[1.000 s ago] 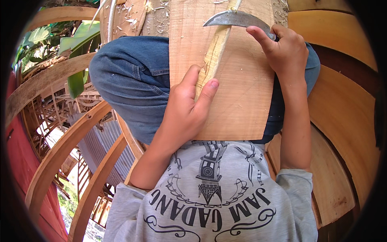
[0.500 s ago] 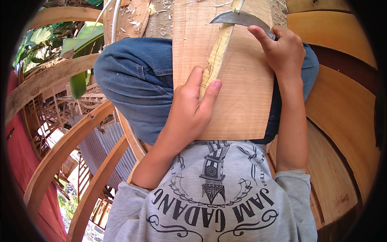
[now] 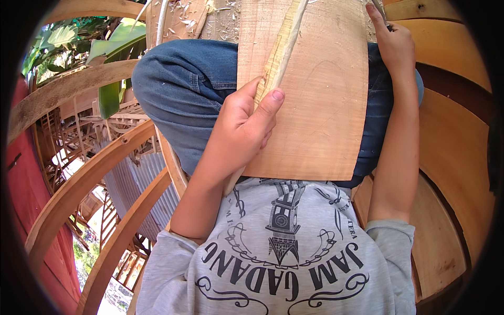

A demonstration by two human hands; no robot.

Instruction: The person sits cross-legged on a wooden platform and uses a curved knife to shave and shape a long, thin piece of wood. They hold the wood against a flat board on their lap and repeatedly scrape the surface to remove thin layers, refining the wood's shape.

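My left hand (image 3: 245,118) is wrapped round a long pale wooden strip (image 3: 282,50), thumb on top. The strip slants up and away over a broad flat board (image 3: 320,121), and its lower end shows below my wrist near the shirt. The board lies across my lap. At the far right, beyond the board's edge, my right hand (image 3: 397,47) is closed round a curved knife (image 3: 389,28). Only a small dark part of the knife shows; most of its blade is hidden or cut off at the top. The knife is apart from the strip.
Wood shavings (image 3: 226,23) lie scattered beyond my knees. Curved wooden ribs (image 3: 89,181) rise on the left, with green leaves (image 3: 118,42) and corrugated metal sheeting (image 3: 152,176) past them. Wide curved planks (image 3: 446,126) form the right side. My bent knee (image 3: 178,79) flanks the board.
My right hand has lifted the knife off the strip and swung it away to the upper right. The strip sits further back through my left hand, its lower end now showing behind the wrist.
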